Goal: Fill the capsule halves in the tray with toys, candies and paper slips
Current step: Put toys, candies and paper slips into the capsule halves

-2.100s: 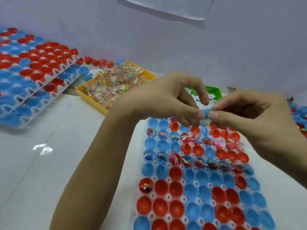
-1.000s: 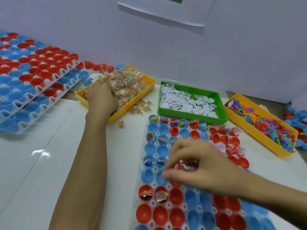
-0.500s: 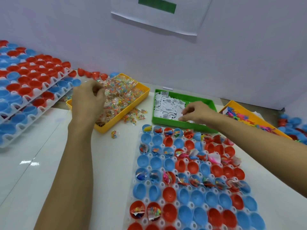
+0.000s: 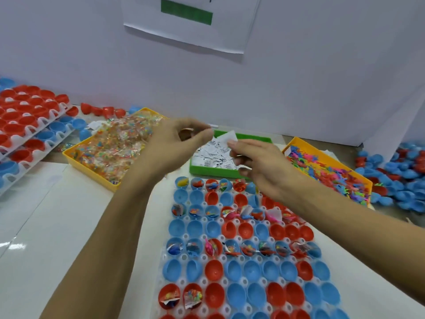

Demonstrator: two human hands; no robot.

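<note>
Red and blue capsule halves (image 4: 232, 270) sit open side up in a white tray (image 4: 161, 268) on the white table (image 4: 46, 238), nearest the viewer. Several rows already hold small toys, wrapped candies or paper; the rows between them hold bare cups.

Just beyond the tray's far edge stands a green bin (image 4: 213, 172) of printed paper slips (image 4: 212, 155). Above that bin the right hand (image 4: 257, 164) pinches one white paper slip (image 4: 228, 137) between thumb and fingertips, its remaining fingers curled. The left hand (image 4: 170, 148) hangs just left of the green bin, thumb and forefinger curled toward each other at the tips; blur hides whether anything lies between them, so its hold cannot be told.

Left of the green bin, a yellow bin (image 4: 92, 168) is heaped with clear-wrapped candies (image 4: 117, 146). Right of the green bin, a second yellow bin (image 4: 299, 142) carries bright plastic toys (image 4: 326, 173).

Far left of the green bin, stacked trays of red and blue halves (image 4: 25, 125) lie against the wall. Far right, loose blue and red halves (image 4: 400, 178) are piled on the table. Above, a white sheet with a green bar (image 4: 186, 13) is fixed to the wall (image 4: 322, 65).
</note>
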